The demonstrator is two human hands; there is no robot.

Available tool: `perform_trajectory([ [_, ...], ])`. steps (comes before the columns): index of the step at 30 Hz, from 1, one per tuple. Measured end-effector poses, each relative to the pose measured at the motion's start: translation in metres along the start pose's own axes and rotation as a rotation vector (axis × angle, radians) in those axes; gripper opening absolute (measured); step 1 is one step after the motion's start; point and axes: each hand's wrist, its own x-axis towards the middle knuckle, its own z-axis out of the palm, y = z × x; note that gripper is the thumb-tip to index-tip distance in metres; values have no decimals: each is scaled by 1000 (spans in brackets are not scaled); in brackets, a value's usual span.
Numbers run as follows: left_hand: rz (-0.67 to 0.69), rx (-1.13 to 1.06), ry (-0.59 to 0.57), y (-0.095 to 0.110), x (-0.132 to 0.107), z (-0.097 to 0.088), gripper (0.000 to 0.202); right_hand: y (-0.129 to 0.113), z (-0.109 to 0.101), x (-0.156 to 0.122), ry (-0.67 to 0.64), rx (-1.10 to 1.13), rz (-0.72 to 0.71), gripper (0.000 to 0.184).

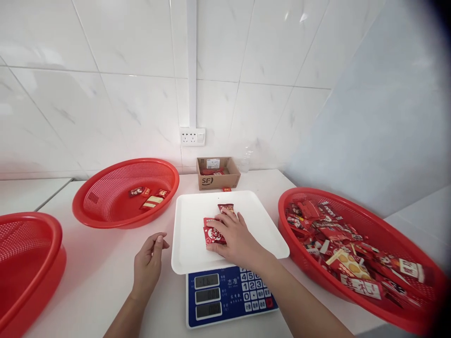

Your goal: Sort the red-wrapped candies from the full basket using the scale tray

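My right hand (234, 237) is over the white weighing tray (188, 253), its fingers curled down over a red snack packet (208, 231). A second, darker red packet (225, 206) lies at its fingertips, partly covered by them. How firmly the fingers grip is hidden from above. Left of the tray, my left hand (150, 258) hovers with thumb and fingers drawn together, and nothing shows in it. Under the tray sits a blue digital scale (232, 298) with three small displays and a keypad.
At the right stands a red basket (287, 197) full of snack packets. Another red basket (102, 183), at the back left, holds several packets. Part of a third red basket (56, 263) shows at the left edge. A cardboard box (225, 180) with packets stands behind the tray, near the wall.
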Motion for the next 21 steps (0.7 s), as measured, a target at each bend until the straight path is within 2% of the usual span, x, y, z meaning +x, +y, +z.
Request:
perform_trajectory([
  [4,-7,-6,-6,-1,0,0,38,0,-7,-9,49,78,30,51],
  [9,-20,0,-21,-2,-1,0,39,8,-9,-21,222,135,101,39],
  [12,-34,5,-24,-2,0,1,39,11,-10,-22,207,105,124,37],
  [15,-48,1,-25,-3,0,1,39,1,-21,-27,222,80,140,31],
  [18,-50,-13,-19,-4,1,2,39,-23,-41,-48,238,156,46,27],
  [20,-51,-22,-5,-4,2,1,39,-38,-51,-72,159,253,-96,28],
  [21,-53,-27,6,-5,3,1,39,-43,-52,-86,203,289,-170,29],
])
